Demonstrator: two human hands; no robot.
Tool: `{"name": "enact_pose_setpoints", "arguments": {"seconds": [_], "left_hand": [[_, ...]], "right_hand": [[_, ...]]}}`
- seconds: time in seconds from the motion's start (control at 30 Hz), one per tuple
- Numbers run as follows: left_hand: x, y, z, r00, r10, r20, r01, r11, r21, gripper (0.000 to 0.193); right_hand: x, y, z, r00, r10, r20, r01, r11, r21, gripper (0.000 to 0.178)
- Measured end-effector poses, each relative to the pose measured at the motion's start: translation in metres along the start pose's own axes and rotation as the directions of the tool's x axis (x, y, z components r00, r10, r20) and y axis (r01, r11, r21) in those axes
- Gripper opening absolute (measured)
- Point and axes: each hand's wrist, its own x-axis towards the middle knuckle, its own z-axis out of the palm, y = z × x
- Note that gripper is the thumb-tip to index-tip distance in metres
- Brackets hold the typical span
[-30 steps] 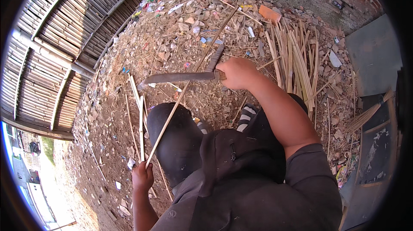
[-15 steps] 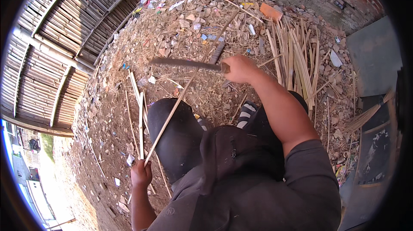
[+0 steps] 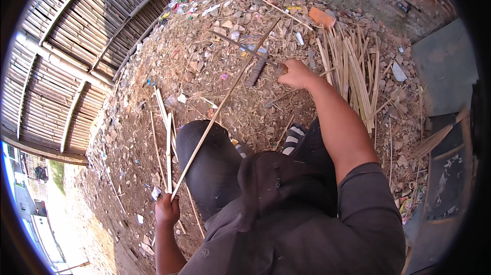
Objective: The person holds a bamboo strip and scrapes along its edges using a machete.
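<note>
from here i'm judging the strip [image 3: 193,158] light, springy; left fingers [image 3: 163,205] are gripping its end, right fingers [image 3: 289,73] the knife [image 3: 230,40].

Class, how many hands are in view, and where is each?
2: the left hand at lower left, holding a long thin strip, and the right hand above centre, gripping a long-bladed knife. No other hands show.

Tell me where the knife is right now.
In the head view, the knife is in the upper middle, its handle in the right hand, its blade crossing the long strip in the picture.
</note>
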Motion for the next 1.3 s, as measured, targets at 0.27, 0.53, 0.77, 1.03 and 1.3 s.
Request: {"name": "enact_pose_setpoints", "arguments": {"seconds": [0.27, 0.53, 0.77, 1.03, 1.3], "left_hand": [[-0.001, 0.004, -0.016, 0.987, -0.062, 0.147, 0.086, 0.983, -0.164, 0.03], [0.016, 0.02, -0.022, 0.879, -0.213, 0.426, 0.369, 0.87, -0.327, 0.048], [0.013, 0.021, -0.024, 0.899, -0.159, 0.409, 0.288, 0.917, -0.276, 0.049], [0.021, 0.006, -0.011, 0.851, -0.129, 0.509, 0.343, 0.87, -0.353, 0.051], [0.016, 0.011, -0.009, 0.907, -0.161, 0.39, 0.298, 0.899, -0.321, 0.052]], "right_hand": [[-0.024, -0.047, 0.017, 0.975, -0.222, -0.025, 0.213, 0.957, -0.195, 0.025], [-0.01, -0.036, 0.01, 0.987, -0.032, 0.159, 0.073, 0.964, -0.255, 0.026], [-0.015, -0.06, 0.034, 0.937, -0.249, 0.243, 0.312, 0.91, -0.272, 0.03], [-0.028, -0.075, 0.032, 0.967, -0.234, 0.105, 0.255, 0.921, -0.296, 0.019], [-0.005, -0.029, 0.015, 0.986, -0.169, -0.006, 0.163, 0.957, -0.238, 0.02]]}}
